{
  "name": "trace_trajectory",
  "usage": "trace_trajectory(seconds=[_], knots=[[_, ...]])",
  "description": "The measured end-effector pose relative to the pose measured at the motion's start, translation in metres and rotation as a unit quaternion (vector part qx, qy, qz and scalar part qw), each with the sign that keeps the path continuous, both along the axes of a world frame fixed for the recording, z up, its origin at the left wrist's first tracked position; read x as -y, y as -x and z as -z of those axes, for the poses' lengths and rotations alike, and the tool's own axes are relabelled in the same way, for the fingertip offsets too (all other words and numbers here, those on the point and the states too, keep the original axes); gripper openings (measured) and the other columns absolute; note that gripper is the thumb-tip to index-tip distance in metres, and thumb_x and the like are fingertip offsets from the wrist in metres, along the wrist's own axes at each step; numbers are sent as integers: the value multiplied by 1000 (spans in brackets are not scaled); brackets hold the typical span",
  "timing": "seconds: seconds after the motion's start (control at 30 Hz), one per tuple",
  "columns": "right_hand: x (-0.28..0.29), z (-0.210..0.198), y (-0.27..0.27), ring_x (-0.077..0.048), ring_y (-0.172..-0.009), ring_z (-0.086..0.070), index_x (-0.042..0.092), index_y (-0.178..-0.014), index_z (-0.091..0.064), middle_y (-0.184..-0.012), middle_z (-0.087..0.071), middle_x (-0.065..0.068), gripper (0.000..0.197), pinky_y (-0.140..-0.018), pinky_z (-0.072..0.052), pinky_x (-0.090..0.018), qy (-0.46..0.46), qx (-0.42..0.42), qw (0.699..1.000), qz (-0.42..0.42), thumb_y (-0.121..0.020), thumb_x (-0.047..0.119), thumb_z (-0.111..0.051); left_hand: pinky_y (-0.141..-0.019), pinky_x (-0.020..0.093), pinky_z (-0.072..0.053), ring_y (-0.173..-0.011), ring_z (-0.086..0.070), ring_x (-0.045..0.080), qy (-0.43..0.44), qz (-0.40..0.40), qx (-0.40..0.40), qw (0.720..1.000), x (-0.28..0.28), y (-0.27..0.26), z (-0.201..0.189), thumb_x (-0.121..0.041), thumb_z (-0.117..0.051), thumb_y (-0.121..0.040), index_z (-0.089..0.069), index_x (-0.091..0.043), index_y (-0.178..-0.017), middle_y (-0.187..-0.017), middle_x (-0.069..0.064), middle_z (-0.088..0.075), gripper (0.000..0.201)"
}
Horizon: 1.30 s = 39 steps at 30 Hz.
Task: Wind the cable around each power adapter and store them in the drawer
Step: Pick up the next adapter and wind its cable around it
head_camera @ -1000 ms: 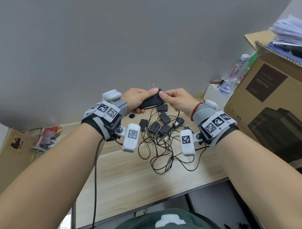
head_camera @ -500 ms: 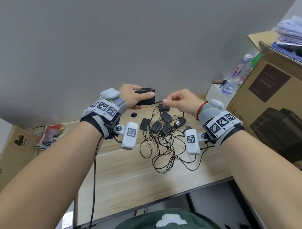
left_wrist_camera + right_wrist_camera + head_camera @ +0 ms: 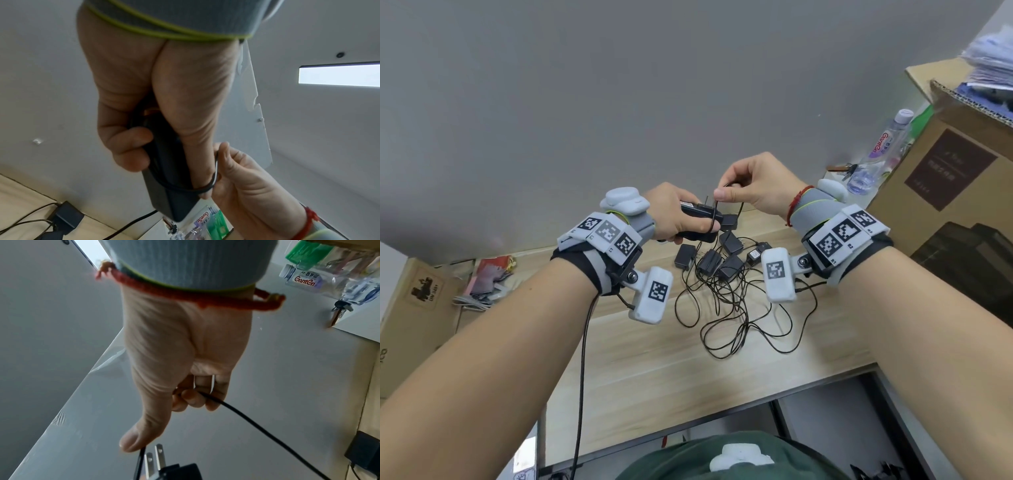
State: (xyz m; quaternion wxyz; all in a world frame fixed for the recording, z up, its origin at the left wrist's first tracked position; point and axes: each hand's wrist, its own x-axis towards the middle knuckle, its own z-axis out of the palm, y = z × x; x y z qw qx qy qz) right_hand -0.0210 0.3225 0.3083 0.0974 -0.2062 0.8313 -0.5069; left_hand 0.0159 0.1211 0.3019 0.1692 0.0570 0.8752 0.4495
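Observation:
My left hand (image 3: 681,214) grips a black power adapter (image 3: 697,219) above the wooden table (image 3: 647,359), its two metal prongs (image 3: 156,457) pointing up. A loop of its thin black cable (image 3: 207,186) lies round the adapter body (image 3: 168,186). My right hand (image 3: 753,186) is just above and right of the adapter and pinches that cable (image 3: 236,412) between thumb and fingers. Several more black adapters (image 3: 717,262) lie on the table below the hands, their cables (image 3: 729,318) tangled together. No drawer is in view.
A large cardboard box (image 3: 959,192) stands at the right with papers on top. A water bottle (image 3: 880,150) and keys (image 3: 842,168) lie on a white surface beside it. Another box (image 3: 410,308) and magazines (image 3: 486,277) sit at the left. A grey wall is behind.
My right hand has risen from beside the adapter to above it, carrying the cable over the body. The left hand has turned the adapter and come down a little.

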Motion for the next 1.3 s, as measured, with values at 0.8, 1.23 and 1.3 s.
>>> trace_trajectory(seconds=[0.8, 1.23, 1.3], knots=[[26, 29, -35, -22, -56, -48, 11, -88, -72, -50, -49, 5, 30, -65, -46, -30, 16, 85, 995, -49, -102, 27, -51, -59, 40, -55, -49, -59, 23, -146, -196, -99, 965, 7, 20, -14, -33, -87, -72, -54, -17, -69, -70, 7, -64, 37], [24, -7, -32, -14, -57, -49, 18, -70, -73, -61, -59, -8, 27, -62, -40, -31, 16, 16, 999, -43, -91, 34, -67, -53, 33, -48, -51, -60, 23, -45, -147, -86, 984, 14, 13, -15, -39, -87, -69, -55, -21, -71, -69, 7, -67, 37], [23, -10, -31, -12, -55, -48, 12, -73, -73, -61, -65, 3, 26, -60, -44, -26, 32, 15, 999, -36, -93, 28, -67, -56, 35, -50, -53, -61, 24, -38, -140, -86, 986, 16, 13, -16, -36, -87, -69, -57, -19, -73, -70, 9, -68, 35]])
